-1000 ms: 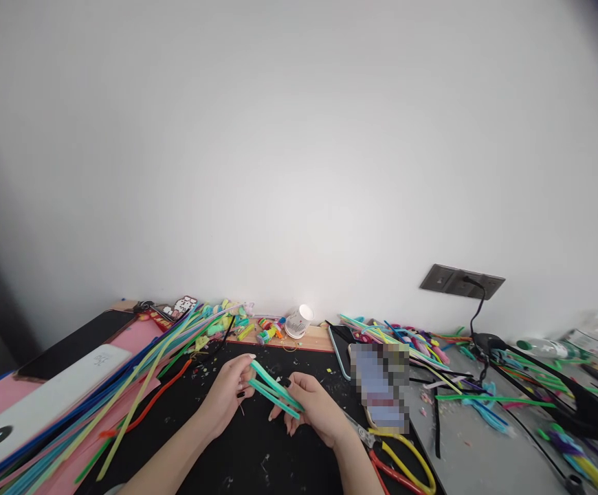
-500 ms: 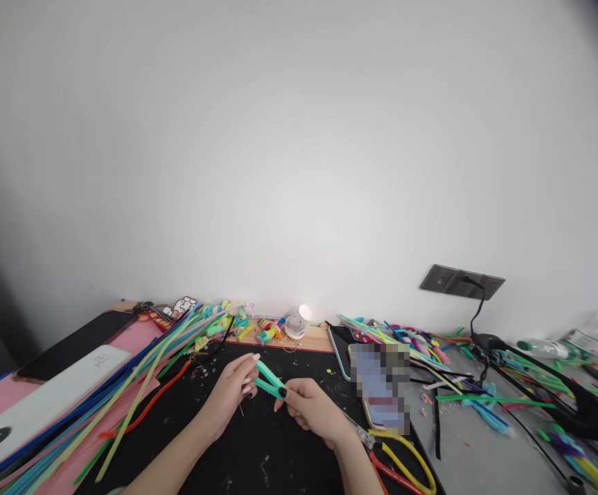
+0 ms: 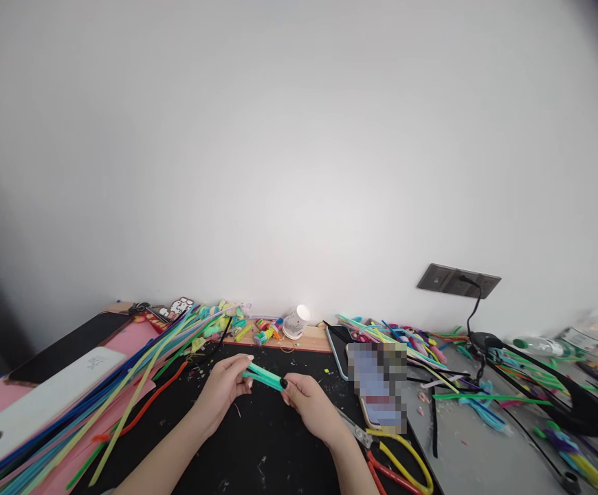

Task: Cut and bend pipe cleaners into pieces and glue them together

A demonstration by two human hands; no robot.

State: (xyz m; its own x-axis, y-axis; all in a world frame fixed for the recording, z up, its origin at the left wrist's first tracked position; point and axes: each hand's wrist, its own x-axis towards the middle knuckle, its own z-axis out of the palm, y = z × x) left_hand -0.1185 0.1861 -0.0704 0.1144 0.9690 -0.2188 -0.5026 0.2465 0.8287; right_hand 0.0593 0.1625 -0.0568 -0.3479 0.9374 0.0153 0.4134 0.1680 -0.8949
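Observation:
Mint-green pipe cleaners, lying close side by side, stretch between my two hands above the black mat. My left hand pinches their left end between thumb and fingers. At the right end, my right hand grips them with the thumb on top, and its curled fingers hide that end. Beside my right wrist lie pliers with red and yellow handles, partly covered by the wrist.
Bundled long pipe cleaners lie at left, beside a white device. A paper cup stands at the back. Two phones lie right of my hands. More pipe cleaners and a black stand are farther right.
The strands of the mint-green pipe cleaners, spread in a narrow V before, now lie nearly together. My left hand has shifted slightly left; the view has turned a little.

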